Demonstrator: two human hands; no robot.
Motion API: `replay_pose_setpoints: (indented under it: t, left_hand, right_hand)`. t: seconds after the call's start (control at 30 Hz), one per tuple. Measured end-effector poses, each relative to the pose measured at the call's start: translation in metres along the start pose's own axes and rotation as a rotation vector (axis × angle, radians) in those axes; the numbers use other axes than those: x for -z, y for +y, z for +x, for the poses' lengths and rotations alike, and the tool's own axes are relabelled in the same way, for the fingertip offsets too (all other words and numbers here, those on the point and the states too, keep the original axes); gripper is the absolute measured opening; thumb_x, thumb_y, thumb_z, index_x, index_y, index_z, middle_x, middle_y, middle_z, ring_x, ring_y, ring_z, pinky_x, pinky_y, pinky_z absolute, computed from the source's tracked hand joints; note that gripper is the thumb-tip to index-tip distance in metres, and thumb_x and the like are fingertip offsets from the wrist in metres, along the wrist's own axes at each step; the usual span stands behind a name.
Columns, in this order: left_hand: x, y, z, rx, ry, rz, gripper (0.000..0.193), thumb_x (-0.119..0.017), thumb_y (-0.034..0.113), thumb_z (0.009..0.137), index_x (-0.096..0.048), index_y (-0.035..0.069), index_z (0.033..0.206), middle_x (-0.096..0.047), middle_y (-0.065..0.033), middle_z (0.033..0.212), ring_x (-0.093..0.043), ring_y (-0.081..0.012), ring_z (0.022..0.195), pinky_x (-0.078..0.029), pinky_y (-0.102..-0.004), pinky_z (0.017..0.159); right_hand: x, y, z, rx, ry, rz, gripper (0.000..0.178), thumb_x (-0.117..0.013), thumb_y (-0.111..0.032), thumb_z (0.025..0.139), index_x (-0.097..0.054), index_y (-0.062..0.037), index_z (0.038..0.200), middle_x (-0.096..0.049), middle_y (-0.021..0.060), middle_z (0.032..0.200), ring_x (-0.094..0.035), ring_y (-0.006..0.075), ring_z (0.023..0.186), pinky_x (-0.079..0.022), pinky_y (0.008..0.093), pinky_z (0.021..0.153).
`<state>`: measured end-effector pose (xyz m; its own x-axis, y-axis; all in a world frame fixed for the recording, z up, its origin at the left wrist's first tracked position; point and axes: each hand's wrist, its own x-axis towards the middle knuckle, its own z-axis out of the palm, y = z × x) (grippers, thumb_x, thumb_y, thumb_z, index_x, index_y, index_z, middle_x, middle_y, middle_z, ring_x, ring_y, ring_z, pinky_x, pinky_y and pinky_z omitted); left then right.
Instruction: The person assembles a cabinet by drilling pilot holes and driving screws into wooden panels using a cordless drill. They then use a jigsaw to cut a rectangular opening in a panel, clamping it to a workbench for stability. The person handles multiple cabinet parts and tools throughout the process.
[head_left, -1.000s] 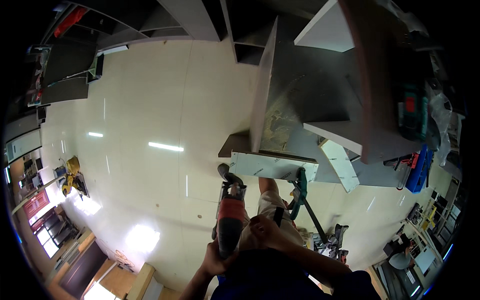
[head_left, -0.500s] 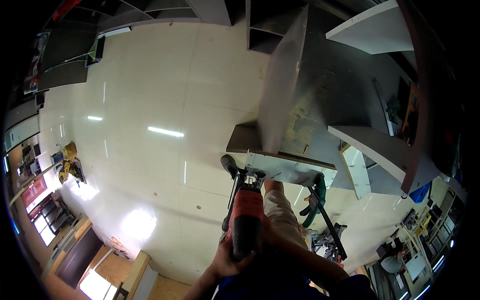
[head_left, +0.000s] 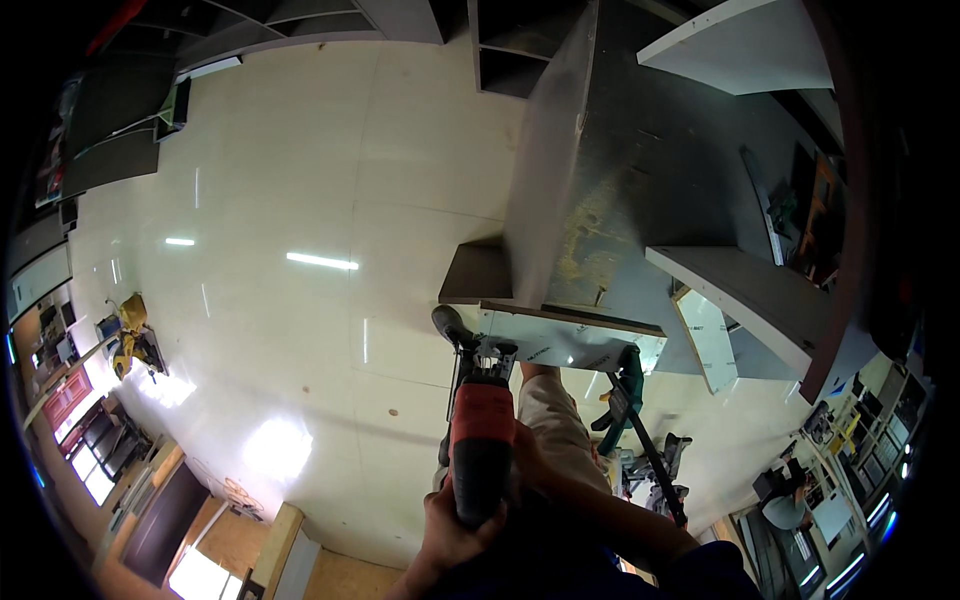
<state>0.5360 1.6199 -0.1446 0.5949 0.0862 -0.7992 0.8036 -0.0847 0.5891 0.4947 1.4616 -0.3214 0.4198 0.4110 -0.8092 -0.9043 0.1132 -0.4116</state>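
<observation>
A red and black jigsaw (head_left: 482, 430) points away from me, its metal front end against the near edge of a white-faced board (head_left: 560, 343), close to the board's left end. My left hand (head_left: 455, 530) is wrapped round the rear of the jigsaw. On the jigsaw's right side my right hand (head_left: 528, 458) grips it, partly hidden by the body and in shadow. A dark green clamp (head_left: 630, 385) with a long black bar sits on the right end of the board. The blade is not visible.
Beyond the board stands a dark grey cabinet top (head_left: 640, 200) with sawdust on it, beside an upright grey panel (head_left: 545, 170). White-edged panels (head_left: 735, 300) stand at the right. My shoe (head_left: 452, 325) is left of the board. A yellow tool (head_left: 128, 352) lies far left.
The view has shifted slightly, so the surroundings sit a little further left. The jigsaw's rear has swung slightly, and its front stays at the board; both hands keep their hold.
</observation>
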Motion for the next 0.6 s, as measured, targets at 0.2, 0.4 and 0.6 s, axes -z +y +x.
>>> replay_pose_setpoints:
  t: [0.2, 0.4, 0.6]
  left_hand:
    - [0.002, -0.003, 0.0, 0.015, -0.021, -0.003, 0.036, -0.078, 0.016, 0.076, -0.064, 0.001, 0.105, -0.072, -0.0122, 0.081, -0.074, -0.0239, 0.076, -0.057, -0.0346, 0.073]
    - [0.001, 0.009, 0.001, 0.028, -0.014, 0.001, 0.03, -0.076, 0.014, 0.077, -0.066, 0.002, 0.102, -0.073, -0.0118, 0.083, -0.074, -0.0232, 0.077, -0.057, -0.0342, 0.073]
    - [-0.001, 0.023, 0.005, -0.024, 0.035, -0.022, 0.021, -0.073, 0.013, 0.078, -0.064, -0.002, 0.091, -0.067, -0.0066, 0.073, -0.061, -0.0107, 0.067, -0.053, -0.0312, 0.064]
  right_hand:
    - [0.002, 0.013, 0.009, 0.007, 0.04, -0.03, 0.033, -0.043, -0.03, 0.109, -0.061, -0.0025, 0.112, -0.064, 0.0017, 0.086, -0.061, 0.0095, 0.072, -0.051, 0.0276, 0.062]
    - [0.009, 0.018, 0.008, 0.078, 0.087, -0.253, 0.037, -0.041, -0.031, 0.11, -0.063, -0.0021, 0.106, -0.063, 0.0036, 0.076, -0.059, 0.0084, 0.066, -0.05, 0.0287, 0.059]
    - [-0.002, -0.023, 0.0, 0.087, 0.083, -0.427, 0.034, -0.043, -0.03, 0.109, -0.063, -0.0025, 0.106, -0.062, 0.0028, 0.075, -0.054, 0.0071, 0.065, -0.048, 0.0277, 0.059]
